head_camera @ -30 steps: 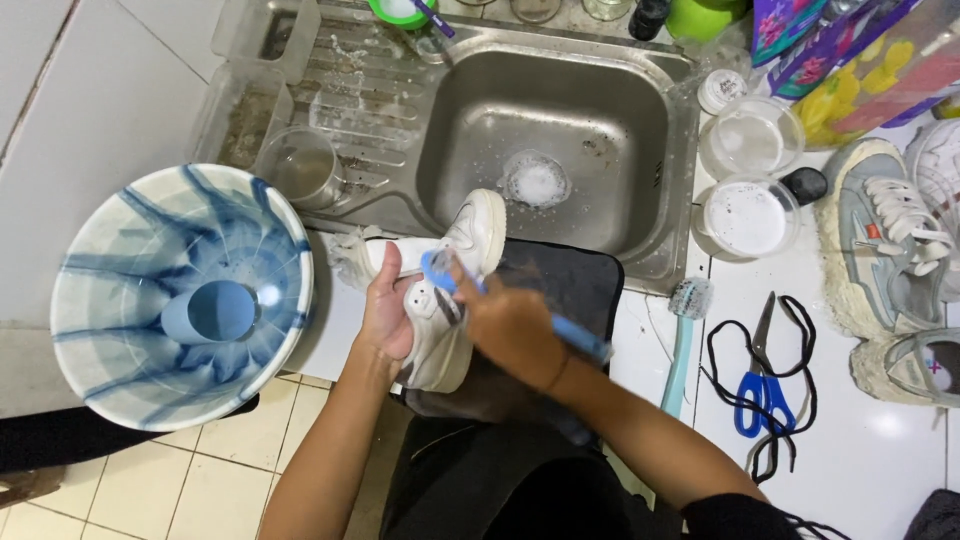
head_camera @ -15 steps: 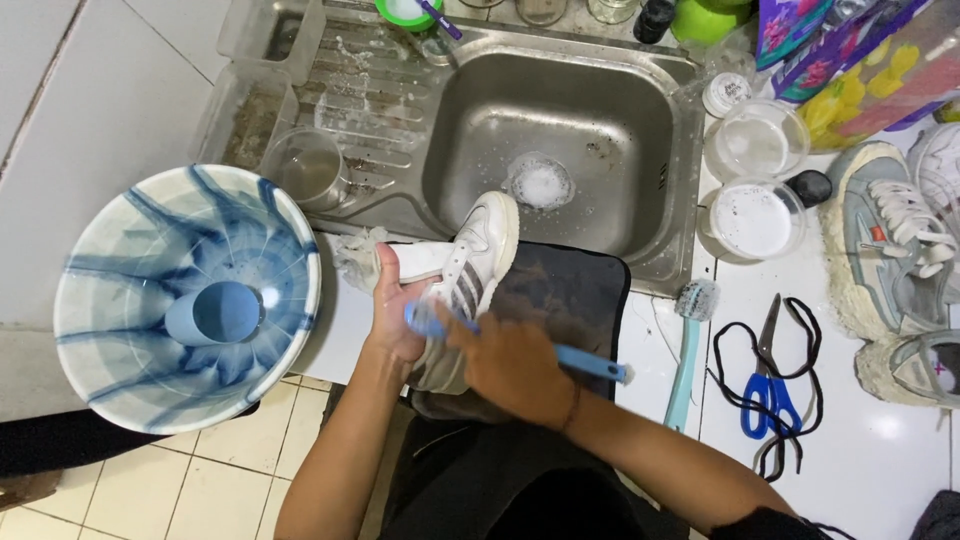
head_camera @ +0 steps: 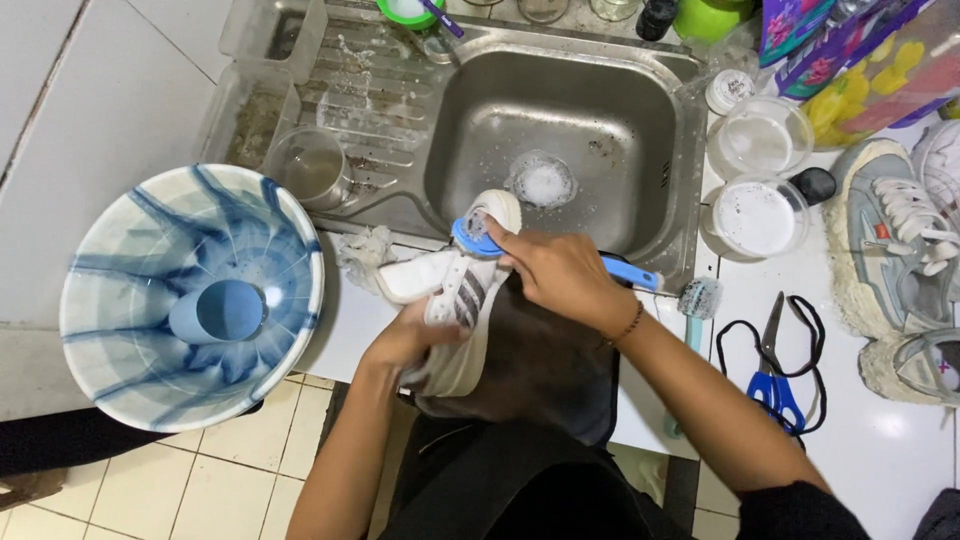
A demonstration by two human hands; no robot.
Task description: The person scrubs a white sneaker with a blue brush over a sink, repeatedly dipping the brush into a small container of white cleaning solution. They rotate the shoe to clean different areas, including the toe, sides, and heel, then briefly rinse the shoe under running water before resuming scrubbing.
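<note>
A white sneaker with dark side stripes [head_camera: 470, 290] is held over the counter's front edge, its toe pointing toward the steel sink [head_camera: 590, 90]. My left hand [head_camera: 405, 340] grips it from below, near the heel. My right hand [head_camera: 560, 270] is wrapped around a blue-handled brush [head_camera: 630, 273], whose round blue head [head_camera: 470, 236] presses on the shoe's toe. A second white shoe or sole [head_camera: 410, 275] lies flat just left of the held one.
A blue-and-white swirled basin [head_camera: 150, 250] with a blue cup [head_camera: 215, 312] stands at the left. A clear cup [head_camera: 312, 165] sits on the drainboard. Two white lidded tubs [head_camera: 760, 215], blue scissors [head_camera: 775, 385], another brush [head_camera: 698, 300] and muddy grey sneakers [head_camera: 890, 250] lie at the right.
The brush head has moved from the shoe's middle up to its toe. The shoe has shifted slightly toward the sink and my right hand followed it.
</note>
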